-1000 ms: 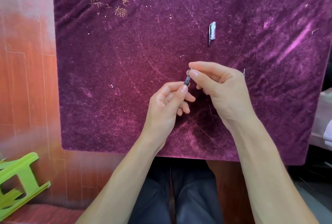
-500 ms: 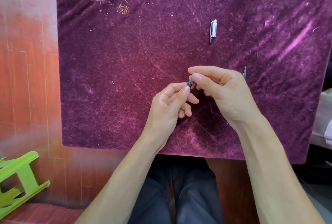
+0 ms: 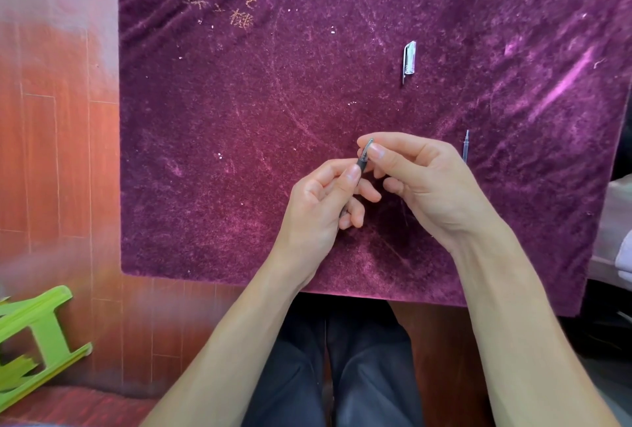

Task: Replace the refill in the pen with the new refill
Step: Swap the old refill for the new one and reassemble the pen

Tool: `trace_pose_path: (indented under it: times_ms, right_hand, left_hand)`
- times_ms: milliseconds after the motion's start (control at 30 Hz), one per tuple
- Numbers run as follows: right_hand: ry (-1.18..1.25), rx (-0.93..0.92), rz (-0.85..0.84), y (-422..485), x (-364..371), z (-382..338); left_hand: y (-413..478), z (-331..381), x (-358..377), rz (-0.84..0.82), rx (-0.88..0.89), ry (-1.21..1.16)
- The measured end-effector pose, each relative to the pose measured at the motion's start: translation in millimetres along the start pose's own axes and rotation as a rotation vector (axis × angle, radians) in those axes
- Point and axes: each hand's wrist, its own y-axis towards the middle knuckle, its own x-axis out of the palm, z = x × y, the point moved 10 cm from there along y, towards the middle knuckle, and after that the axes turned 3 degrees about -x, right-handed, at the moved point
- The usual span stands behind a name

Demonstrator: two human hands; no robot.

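Observation:
Over the middle of the purple velvet cloth (image 3: 239,153) my left hand (image 3: 321,207) grips the dark barrel of the pen (image 3: 363,161), which points up and away. My right hand (image 3: 420,180) pinches the pen's tip end between thumb and forefinger. Most of the barrel is hidden inside my left fist. A thin clear refill (image 3: 465,149) lies on the cloth just right of my right hand, partly hidden behind it. The clear pen cap (image 3: 409,59) with its clip lies farther back on the cloth.
The cloth covers a table above a red wooden floor (image 3: 58,159). A green plastic stool (image 3: 34,334) stands at the lower left. My dark trousers (image 3: 342,375) show under the table's near edge. Pale fabric (image 3: 619,238) sits at the right edge.
Both hands stay together on the pen and have drifted slightly down in view. The refill's tip shows more beside my right hand. Cap unmoved.

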Motion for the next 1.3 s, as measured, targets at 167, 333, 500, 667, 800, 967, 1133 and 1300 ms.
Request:
trace_pose_path:
  times_ms: [167,333,500,667,800,967,1133,1300]
  right_hand:
    - [-0.109,-0.054,0.008,0,0,-7]
    - [-0.116,-0.079,0.033,0,-2,-9]
    - [-0.094,-0.053,-0.056,1,3,-6]
    - [-0.029,-0.013,-0.14,2,6,-2]
    - [-0.02,-0.014,-0.072,2,2,0]
    - [-0.036,-0.051,0.044,1,-3,-2]
    - [-0.018,-0.049,0.047,-1,1,-4]
    - [-0.064,-0.077,0.05,-1,0,-9]
  left_hand:
    - [-1,-4,-3,0.044,-0.014,0.019]
    - [1,-3,-4,0.072,-0.001,0.075]
    - [1,-3,2,0.008,-0.005,0.059]
    - [-2,-6,10,-0.099,-0.044,-0.028]
    - [-1,-4,8,-0.057,-0.031,-0.062]
    - [1,-1,7,0.001,-0.014,-0.035]
    - [1,2,11,-0.008,-0.005,-0.043]
    - [2,1,11,0.002,-0.005,-0.034]
